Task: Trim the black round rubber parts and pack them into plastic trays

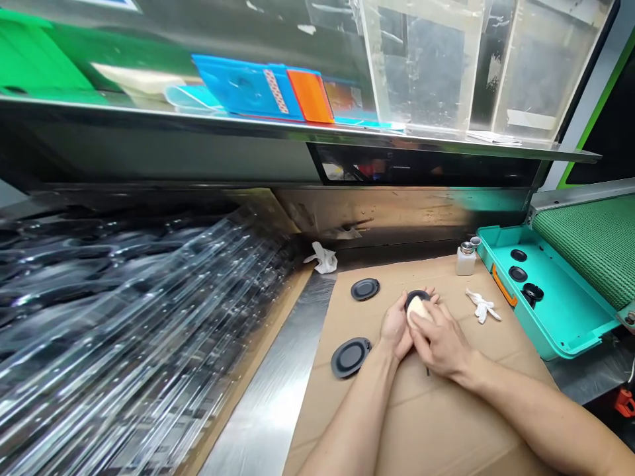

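Observation:
My left hand [395, 325] is closed round a black round part [417, 295], held above the cardboard sheet [421, 423]. Pressed against that part is a cream-coloured pad [418, 309], pinched in the fingers of my right hand [444, 340]. The two hands meet near the middle of the cardboard, and they hide much of the part. Two more black round parts lie to the left of my hands, one farther back [365, 289] and one nearer [350, 357].
Clear plastic trays [149, 344] fill the left side. A teal bin [565, 324] with black parts stands right, beside a green conveyor [590, 241]. A small bottle [465, 259] and crumpled white wipes [483, 306] lie near the bin. A metal shelf [278, 125] hangs above.

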Action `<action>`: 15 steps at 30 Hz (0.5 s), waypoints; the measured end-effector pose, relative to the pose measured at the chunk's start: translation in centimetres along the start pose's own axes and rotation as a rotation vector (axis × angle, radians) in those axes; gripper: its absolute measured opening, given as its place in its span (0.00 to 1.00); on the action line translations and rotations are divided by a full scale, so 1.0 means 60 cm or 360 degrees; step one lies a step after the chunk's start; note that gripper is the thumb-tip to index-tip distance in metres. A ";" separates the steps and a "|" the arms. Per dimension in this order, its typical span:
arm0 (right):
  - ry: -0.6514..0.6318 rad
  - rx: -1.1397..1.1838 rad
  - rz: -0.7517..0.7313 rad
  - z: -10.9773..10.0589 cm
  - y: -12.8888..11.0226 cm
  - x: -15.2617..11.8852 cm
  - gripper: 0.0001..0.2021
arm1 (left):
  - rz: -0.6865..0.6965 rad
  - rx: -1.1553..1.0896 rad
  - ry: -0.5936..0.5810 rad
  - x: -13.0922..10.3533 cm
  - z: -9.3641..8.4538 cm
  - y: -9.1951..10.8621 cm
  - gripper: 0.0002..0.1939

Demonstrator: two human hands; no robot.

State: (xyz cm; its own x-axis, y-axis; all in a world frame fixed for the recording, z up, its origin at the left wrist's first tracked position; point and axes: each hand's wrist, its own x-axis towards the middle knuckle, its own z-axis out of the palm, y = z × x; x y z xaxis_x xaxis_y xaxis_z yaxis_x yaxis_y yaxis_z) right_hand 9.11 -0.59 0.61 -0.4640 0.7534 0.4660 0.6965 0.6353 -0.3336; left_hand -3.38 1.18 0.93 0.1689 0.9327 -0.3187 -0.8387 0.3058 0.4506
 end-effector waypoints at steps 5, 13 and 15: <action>0.0058 -0.0090 0.0154 -0.003 -0.003 0.011 0.18 | 0.0079 -0.0010 0.0073 0.006 -0.006 -0.003 0.18; -0.0009 -0.0137 0.0177 -0.001 -0.005 0.004 0.19 | 0.0036 0.0156 0.0110 0.007 -0.005 -0.004 0.18; -0.0049 -0.0143 0.0104 0.000 -0.008 0.001 0.19 | -0.0016 0.0190 0.0096 0.008 -0.008 -0.004 0.18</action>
State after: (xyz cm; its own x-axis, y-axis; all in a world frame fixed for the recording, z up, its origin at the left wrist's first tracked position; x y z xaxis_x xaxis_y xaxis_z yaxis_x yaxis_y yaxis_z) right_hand 8.76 -0.83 0.83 -0.4314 0.7984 0.4200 0.7715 0.5679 -0.2870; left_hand -3.33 1.47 0.24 0.1427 0.9174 -0.3716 -0.7690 0.3391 0.5420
